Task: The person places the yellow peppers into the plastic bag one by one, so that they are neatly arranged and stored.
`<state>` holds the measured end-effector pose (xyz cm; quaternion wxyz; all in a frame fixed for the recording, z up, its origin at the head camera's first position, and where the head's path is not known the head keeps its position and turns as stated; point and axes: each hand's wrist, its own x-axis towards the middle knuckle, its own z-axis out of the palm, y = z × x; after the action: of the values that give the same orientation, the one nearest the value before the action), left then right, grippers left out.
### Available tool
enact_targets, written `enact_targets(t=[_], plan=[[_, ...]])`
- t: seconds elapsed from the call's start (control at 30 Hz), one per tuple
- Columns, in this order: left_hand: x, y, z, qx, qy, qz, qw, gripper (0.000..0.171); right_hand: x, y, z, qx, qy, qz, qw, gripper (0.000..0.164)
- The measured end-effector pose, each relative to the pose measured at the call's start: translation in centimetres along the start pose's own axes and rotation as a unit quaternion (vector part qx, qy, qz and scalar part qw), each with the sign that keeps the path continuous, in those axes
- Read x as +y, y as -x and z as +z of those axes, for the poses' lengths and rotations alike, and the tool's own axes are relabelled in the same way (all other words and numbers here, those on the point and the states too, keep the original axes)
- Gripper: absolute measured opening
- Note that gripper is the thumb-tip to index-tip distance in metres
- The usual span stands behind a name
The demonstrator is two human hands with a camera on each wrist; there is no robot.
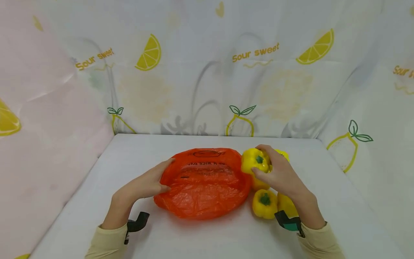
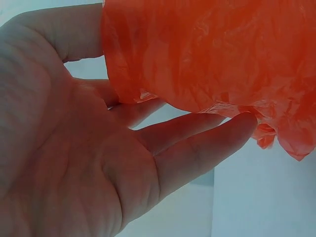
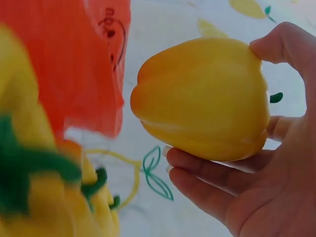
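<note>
An orange-red plastic bag (image 1: 207,194) with dark print lies puffed out in the middle of the white table. At its left side, my left hand (image 1: 147,181) holds the bag, its thumb and fingers spread around the edge. The left wrist view shows the bag film (image 2: 207,54) hiding the thumb's tip and some fingertips. My right hand (image 1: 279,174) grips a yellow bell pepper (image 1: 253,160) just right of the bag. In the right wrist view, thumb and fingers lie on opposite sides of this pepper (image 3: 202,98), its green stem toward the palm.
More yellow bell peppers lie near my right hand: one upright pepper (image 1: 265,205) in front, another pepper (image 1: 287,205) partly behind the wrist, and others partly hidden. The white table (image 1: 200,239) meets a lemon-printed curtain (image 1: 194,79) at the back and sides.
</note>
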<state>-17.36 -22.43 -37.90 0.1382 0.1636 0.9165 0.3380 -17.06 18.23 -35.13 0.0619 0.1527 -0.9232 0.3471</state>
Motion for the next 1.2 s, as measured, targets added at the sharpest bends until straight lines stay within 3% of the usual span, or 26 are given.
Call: enact_targets(t=[0.3, 0.8, 1.0, 1.2], plan=[[0.3, -0.1, 0.1, 0.001, 0.014, 0.009, 0.9999, 0.092, -3.0, -1.8, 3.7, -0.014, 0.008, -0.025, 1.000, 0.065], [0.4, -0.3, 0.5, 0.007, 0.010, 0.029, 0.9995, 0.094, -6.5, -4.7, 10.0, -0.074, -0.050, -0.028, 0.996, 0.058], [0.4, -0.5, 0.8, 0.004, 0.020, 0.041, 0.9989, 0.093, -7.0, -5.8, 12.9, -0.098, -0.084, 0.004, 0.992, 0.064], [0.5, -0.5, 0.8, 0.001, 0.016, 0.037, 0.9992, 0.092, -6.4, -6.7, 15.6, -0.095, -0.086, 0.020, 0.992, 0.065]])
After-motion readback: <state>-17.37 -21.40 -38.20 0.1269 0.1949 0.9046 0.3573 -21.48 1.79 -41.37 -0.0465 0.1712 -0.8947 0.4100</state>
